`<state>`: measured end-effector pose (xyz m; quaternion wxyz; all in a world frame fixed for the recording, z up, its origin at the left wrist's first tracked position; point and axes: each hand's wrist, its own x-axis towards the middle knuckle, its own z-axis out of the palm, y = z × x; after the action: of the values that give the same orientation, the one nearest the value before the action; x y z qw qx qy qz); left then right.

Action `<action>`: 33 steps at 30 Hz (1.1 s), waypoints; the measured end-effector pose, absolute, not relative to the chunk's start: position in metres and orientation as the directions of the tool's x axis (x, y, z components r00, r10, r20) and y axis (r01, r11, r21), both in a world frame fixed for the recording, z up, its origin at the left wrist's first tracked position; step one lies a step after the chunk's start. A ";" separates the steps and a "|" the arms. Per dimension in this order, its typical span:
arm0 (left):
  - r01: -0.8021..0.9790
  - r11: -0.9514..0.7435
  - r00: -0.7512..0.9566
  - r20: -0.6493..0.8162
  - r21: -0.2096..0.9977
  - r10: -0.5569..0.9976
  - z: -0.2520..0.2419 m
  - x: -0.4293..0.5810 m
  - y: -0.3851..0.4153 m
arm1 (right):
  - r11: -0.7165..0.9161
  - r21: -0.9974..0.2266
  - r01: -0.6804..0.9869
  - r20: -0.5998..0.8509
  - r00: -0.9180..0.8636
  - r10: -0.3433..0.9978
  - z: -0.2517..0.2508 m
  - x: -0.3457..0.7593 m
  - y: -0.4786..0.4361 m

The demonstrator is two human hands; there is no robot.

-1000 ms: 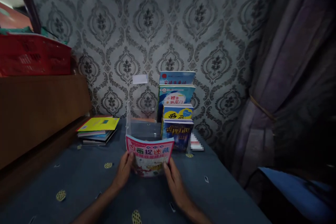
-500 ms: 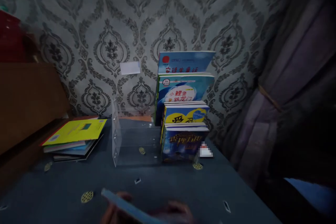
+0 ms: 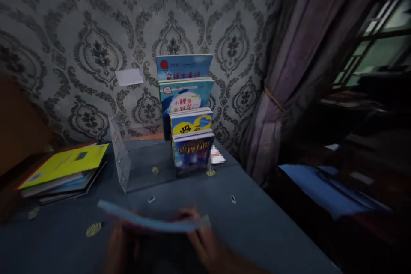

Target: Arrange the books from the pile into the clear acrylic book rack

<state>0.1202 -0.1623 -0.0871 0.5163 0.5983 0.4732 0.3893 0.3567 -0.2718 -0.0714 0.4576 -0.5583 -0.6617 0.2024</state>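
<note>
A thin picture book (image 3: 150, 221) is held nearly flat and edge-on low in the view, blurred by motion. My left hand (image 3: 117, 246) is closed on its left side and my right hand (image 3: 201, 239) on its right side. Beyond it on the blue cloth table (image 3: 257, 227) stands a clear acrylic book stand (image 3: 123, 165). Its right part holds several upright children's books (image 3: 189, 124) stepped in height against the wall.
A flat stack of books with a yellow cover (image 3: 64, 169) lies at the left. A brown wooden board (image 3: 19, 124) rises at far left. Purple curtain (image 3: 282, 72) and a window (image 3: 375, 47) are at the right, with a blue-covered surface (image 3: 324, 188) below.
The book was upright near the stand with its pink cover facing me; it now lies flat and closer to me. The view has swung to the right, showing the window.
</note>
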 end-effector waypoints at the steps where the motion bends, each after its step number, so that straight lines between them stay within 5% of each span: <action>1: 0.159 -0.068 0.192 0.037 0.985 0.981 -0.079 0.123 -0.166 | 0.306 -0.780 0.546 0.390 0.042 0.920 -0.065 0.352 -0.274; 12: -0.029 -0.255 0.140 0.256 0.967 0.956 -0.045 0.134 -0.189 | 0.417 -0.724 0.549 0.548 0.090 0.832 -0.051 0.338 -0.262; 33: -0.092 -0.184 0.111 0.194 0.979 0.975 -0.054 0.137 -0.176 | 0.455 -0.688 0.565 0.599 0.089 0.796 -0.059 0.337 -0.253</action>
<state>0.1374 -0.1756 -0.0542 0.4991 0.5536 0.3984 0.5345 0.3365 -0.2529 -0.0590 0.5326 -0.5106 -0.6662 0.1085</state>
